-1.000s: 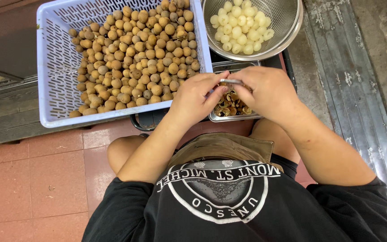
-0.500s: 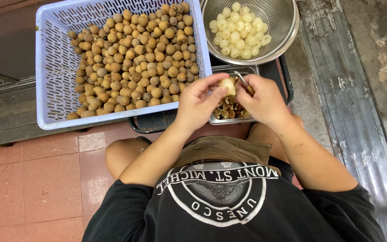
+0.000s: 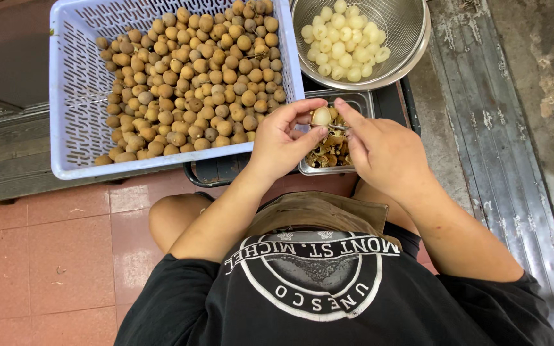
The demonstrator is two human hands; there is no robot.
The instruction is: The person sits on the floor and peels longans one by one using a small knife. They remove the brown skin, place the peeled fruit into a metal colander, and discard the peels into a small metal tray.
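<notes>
The left hand [image 3: 283, 144] curls its fingers [image 3: 299, 112] around a small pale fruit [image 3: 320, 116], thumb and forefinger pinching it from either side so that its whitish, partly peeled flesh shows between them. The right hand [image 3: 383, 150] sits just beside it at 3 o'clock, forefinger and thumb drawn together on a thin metal tool [image 3: 339, 127] whose tip meets the fruit; the remaining fingers of that hand are folded loosely into the palm. Both hands hover above a small rectangular steel tray [image 3: 360, 99] that holds dark brown shells and seeds, seen just under the knuckles. At 10 o'clock from the hands stands a pale blue plastic basket [image 3: 72, 96] with slotted walls, heaped with round brown unpeeled fruits [image 3: 193, 83] piled toward its right half. At 12 o'clock from the hands rests a round metal strainer bowl [image 3: 411, 38] holding peeled, translucent white fruits [image 3: 344, 41]. Tray, basket and bowl sit over a dark frame on a reddish tiled floor [image 3: 46, 256], with a worn metal strip at 3 o'clock. The person's bare knee shows at 7 o'clock from the hands.
</notes>
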